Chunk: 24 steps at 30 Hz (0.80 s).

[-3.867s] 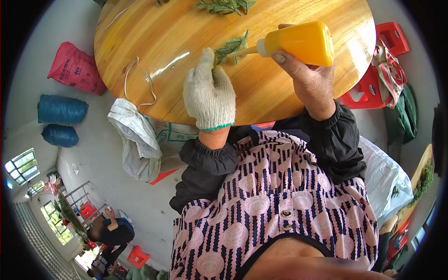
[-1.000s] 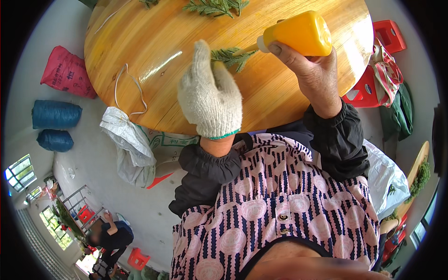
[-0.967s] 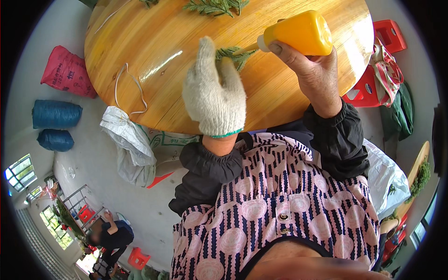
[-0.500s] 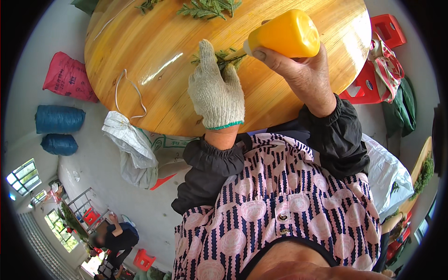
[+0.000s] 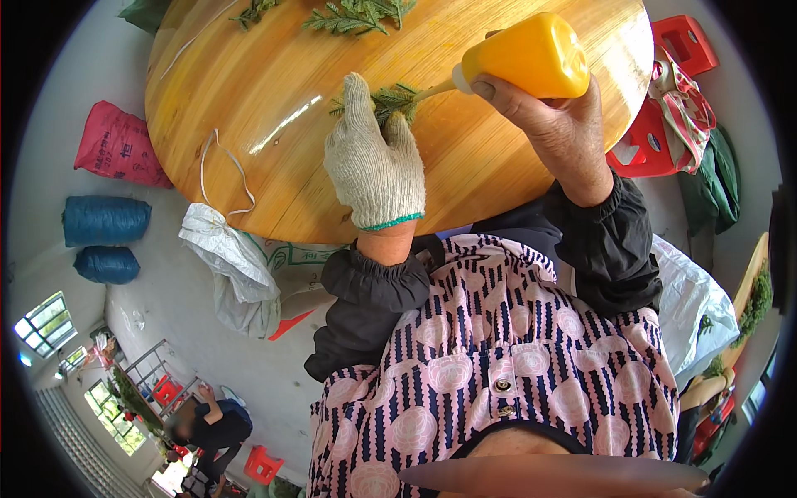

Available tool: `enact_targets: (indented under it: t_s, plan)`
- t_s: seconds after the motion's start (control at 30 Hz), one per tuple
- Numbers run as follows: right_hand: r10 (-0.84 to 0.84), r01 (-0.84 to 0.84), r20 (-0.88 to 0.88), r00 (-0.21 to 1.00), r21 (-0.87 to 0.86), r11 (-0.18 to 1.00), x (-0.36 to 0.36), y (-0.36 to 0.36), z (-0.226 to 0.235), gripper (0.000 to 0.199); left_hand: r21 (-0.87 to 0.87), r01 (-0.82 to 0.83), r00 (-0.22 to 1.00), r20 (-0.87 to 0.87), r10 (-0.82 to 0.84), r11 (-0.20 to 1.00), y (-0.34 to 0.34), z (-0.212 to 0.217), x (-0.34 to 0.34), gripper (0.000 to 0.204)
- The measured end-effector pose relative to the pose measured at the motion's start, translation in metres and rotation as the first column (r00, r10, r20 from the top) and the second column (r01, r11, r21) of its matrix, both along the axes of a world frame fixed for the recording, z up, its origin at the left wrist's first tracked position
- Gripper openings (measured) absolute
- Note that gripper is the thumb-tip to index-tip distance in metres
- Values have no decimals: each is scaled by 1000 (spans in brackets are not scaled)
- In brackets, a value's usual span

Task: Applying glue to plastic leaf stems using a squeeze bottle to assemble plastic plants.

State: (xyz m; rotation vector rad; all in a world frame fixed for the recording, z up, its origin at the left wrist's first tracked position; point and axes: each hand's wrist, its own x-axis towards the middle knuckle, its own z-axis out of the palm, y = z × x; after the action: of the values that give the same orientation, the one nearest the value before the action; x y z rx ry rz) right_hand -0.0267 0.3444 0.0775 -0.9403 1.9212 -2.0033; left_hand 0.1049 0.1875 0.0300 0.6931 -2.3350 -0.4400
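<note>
My left hand (image 5: 375,162), in an off-white knitted glove with a green cuff edge, holds a small green fir-like sprig (image 5: 393,101) over the table. The thumb and forefinger lie around the sprig, and the glove hides part of it. A yellow squeeze bottle (image 5: 527,58) with a narrow pale nozzle is tilted sideways in my bare right hand (image 5: 552,116), whose fingers wrap around it. The nozzle's tip points left and reaches the sprig's right end; whether it touches cannot be made out.
More green sprigs (image 5: 361,17) lie at the far side of the round wooden table (image 5: 274,178). A white cord (image 5: 241,170) hangs over its edge near a white sack (image 5: 228,257). Red stools (image 5: 685,46) stand at the right. Another person (image 5: 217,423) works at the lower left.
My right hand has moved right with the bottle, and more of the nozzle shows. My left hand has shifted slightly left with the sprig, whose needles are now more visible.
</note>
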Motion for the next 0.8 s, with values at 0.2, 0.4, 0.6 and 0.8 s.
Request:
enact_targets:
  t_s: [0.2, 0.4, 0.6, 0.8]
  plan:
    - [-21, 23, -97, 995, 17, 1000, -9, 7, 0, 38, -9, -16, 1000, 0, 16, 1000, -2, 0, -1, 66]
    - [-52, 51, -74, 996, -4, 999, -12, 13, -3, 34, -27, 9, 1000, 6, -9, 1000, -3, 1, -2, 61]
    - [-164, 164, 1, 986, -51, 985, -25, 28, -19, 27, -28, 1, 999, 32, 0, 1000, -3, -2, -5, 57]
    - [-272, 352, 291, 917, -270, 896, -26, 20, -36, 27, -76, 61, 997, 45, -58, 995, -33, 1, 6, 47]
